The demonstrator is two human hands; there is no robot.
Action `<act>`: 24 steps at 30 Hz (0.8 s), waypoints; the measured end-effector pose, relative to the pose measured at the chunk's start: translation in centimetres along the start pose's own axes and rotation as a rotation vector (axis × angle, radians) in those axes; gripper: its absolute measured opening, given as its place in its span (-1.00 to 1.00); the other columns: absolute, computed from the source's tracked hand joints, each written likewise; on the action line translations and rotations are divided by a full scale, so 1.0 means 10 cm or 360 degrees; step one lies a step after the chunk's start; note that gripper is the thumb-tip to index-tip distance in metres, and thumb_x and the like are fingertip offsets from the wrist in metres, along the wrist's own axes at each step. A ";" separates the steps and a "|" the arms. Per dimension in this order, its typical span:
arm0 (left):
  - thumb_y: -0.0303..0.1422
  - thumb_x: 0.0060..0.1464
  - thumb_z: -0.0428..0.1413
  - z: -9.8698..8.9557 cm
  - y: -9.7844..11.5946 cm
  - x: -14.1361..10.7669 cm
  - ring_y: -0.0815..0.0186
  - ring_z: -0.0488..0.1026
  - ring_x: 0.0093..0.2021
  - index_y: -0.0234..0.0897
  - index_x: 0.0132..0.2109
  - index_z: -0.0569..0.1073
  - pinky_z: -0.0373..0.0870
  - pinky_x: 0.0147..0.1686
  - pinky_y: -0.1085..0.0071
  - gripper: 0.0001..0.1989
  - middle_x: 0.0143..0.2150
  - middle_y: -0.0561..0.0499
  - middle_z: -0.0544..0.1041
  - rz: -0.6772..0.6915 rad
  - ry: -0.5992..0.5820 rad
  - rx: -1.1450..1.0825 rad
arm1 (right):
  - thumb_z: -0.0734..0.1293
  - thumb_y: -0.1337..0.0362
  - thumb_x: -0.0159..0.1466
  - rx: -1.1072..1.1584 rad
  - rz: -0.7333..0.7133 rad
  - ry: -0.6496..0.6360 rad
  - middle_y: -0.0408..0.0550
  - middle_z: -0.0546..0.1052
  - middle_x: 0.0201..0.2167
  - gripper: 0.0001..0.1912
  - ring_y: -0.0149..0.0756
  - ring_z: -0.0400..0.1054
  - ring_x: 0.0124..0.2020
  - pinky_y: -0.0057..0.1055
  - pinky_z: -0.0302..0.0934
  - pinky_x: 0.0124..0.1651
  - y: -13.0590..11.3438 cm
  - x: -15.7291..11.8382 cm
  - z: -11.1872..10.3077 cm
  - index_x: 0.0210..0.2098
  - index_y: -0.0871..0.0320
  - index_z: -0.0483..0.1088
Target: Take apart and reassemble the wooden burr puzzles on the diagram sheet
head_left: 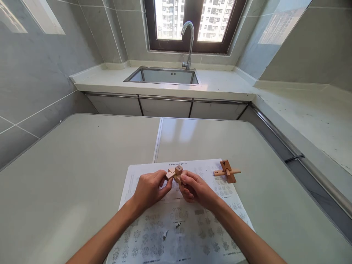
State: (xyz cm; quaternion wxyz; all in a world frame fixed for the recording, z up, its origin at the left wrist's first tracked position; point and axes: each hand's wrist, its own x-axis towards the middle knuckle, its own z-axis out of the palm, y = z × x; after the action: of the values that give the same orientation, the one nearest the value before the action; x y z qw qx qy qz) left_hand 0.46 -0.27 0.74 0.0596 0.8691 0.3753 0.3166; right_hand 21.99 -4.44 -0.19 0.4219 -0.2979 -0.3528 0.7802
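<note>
Small wooden puzzle pieces (178, 169), fitted together at least in part, are held between my two hands above a printed sheet (176, 205). One block end is marked with a dark character like a 2. My left hand (151, 187) pinches the left end of the wood between thumb and fingers. On the right side, my right hand (195, 186) grips the same wooden assembly, its fingers curled. Other joined wooden pieces (227, 171), one with a dark marking, rest across the sheet's upper right edge. How the held pieces interlock is too small to tell.
The sheet lies on a pale table (82, 165) with a seam down its middle. Past the far edge is a counter (220, 79) with a sink (165, 76) and a curved faucet (191, 44) below a window. A metal rail (316, 172) runs along the right.
</note>
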 end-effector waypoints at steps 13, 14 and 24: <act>-0.31 0.18 0.10 -0.08 0.00 0.00 0.48 0.09 -0.63 -0.22 -0.53 0.11 0.07 -0.57 0.51 -0.62 -0.65 0.21 0.16 -0.0316 -0.0052 -0.0182 | 0.42 0.04 0.37 -0.0039 -0.0201 0.0118 -0.44 0.12 -0.73 -0.74 -0.54 -0.19 -0.72 -0.58 -0.16 -0.68 -0.06 -0.04 -0.01 -0.16 0.10 0.44; -0.31 0.18 0.10 -0.07 0.00 0.00 0.48 0.09 -0.63 -0.22 -0.53 0.12 0.07 -0.56 0.51 -0.61 -0.65 0.21 0.17 -0.0299 -0.0040 -0.0170 | 0.43 0.04 0.37 -0.0040 -0.0221 0.0144 -0.43 0.12 -0.74 -0.74 -0.54 -0.19 -0.71 -0.57 -0.15 -0.66 -0.06 -0.04 0.00 -0.19 0.11 0.44; -0.26 0.18 0.11 -0.09 0.01 0.02 0.47 0.05 -0.62 -0.23 -0.56 0.09 0.06 -0.57 0.49 -0.56 -0.67 0.20 0.13 -0.0410 -0.0051 -0.0249 | 0.41 0.07 0.36 -0.0528 -0.0385 0.0424 -0.25 0.33 -0.49 -0.77 -0.43 0.15 -0.53 -0.46 0.13 -0.45 0.00 -0.04 0.01 -0.16 0.08 0.41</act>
State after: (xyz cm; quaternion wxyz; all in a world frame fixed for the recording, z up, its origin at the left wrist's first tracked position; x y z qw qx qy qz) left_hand 0.08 -0.37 1.61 0.1732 0.8114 0.4569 0.3207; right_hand 22.13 -4.76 -0.08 0.5005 -0.4190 -0.4504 0.6092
